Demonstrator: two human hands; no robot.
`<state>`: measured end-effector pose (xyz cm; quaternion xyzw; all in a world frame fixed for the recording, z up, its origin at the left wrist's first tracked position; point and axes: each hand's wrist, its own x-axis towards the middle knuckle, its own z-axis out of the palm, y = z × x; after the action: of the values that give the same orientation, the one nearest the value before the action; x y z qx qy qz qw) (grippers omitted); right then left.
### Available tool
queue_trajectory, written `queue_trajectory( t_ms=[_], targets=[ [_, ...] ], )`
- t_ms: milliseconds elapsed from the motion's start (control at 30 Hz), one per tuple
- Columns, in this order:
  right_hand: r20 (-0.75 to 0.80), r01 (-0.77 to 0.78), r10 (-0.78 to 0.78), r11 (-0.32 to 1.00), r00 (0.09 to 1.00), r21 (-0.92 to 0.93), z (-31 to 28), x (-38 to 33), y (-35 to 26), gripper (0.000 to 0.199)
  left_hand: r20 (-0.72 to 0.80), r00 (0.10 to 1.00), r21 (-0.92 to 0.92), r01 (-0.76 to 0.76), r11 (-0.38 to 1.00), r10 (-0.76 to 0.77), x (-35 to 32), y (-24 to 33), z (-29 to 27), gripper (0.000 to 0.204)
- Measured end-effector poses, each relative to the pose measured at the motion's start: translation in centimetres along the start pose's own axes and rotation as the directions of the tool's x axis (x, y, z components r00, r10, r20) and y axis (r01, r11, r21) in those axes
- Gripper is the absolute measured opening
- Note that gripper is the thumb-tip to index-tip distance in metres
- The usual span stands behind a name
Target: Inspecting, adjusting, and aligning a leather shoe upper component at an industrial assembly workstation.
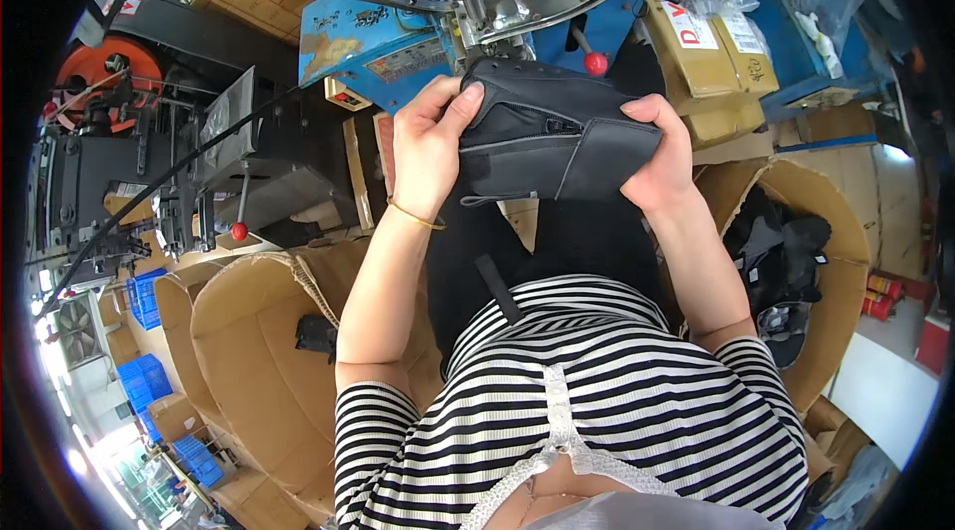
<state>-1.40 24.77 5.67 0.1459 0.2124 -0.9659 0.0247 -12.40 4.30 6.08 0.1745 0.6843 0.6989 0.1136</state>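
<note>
Both hands hold a black boot upper (pixel 622 152) with a zip, seams, a small loop and a row of holes near its far edge. My left hand (pixel 428 142) grips its left end, with the thumb lying on top. Around the right end my right hand (pixel 662 157) is closed, thumb on the upper face and the other fingers mostly hidden. The far edge of the upper lies right at the metal head of a machine (pixel 477 18); whether they touch I cannot tell.
A blue machine body (pixel 343 48) and a red-knobbed lever (pixel 595 63) stand beyond my hands. Large cardboard bins flank me; the right bin (pixel 846 281) holds black pieces, the left bin (pixel 249 331) a dark piece. Taped cartons (pixel 686 78) sit far right; another red-knobbed machine (pixel 288 157) stands left.
</note>
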Motion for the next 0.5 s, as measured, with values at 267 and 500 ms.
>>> queue_trajectory(
  t_ms=[267,500],
  targets=[
    [0.070,-0.016,0.013,0.999,0.997,0.037,-1.0,2.0,-0.9,0.036,-0.046,0.999,-0.004,0.019,1.000,-0.019,2.0,-0.4,-0.1,0.015],
    [0.011,0.015,-0.015,1.000,1.000,0.013,0.5,1.3,-0.6,0.023,-0.056,0.997,-0.122,0.053,0.991,-0.060,1.8,0.2,0.0,0.012]
  ],
)
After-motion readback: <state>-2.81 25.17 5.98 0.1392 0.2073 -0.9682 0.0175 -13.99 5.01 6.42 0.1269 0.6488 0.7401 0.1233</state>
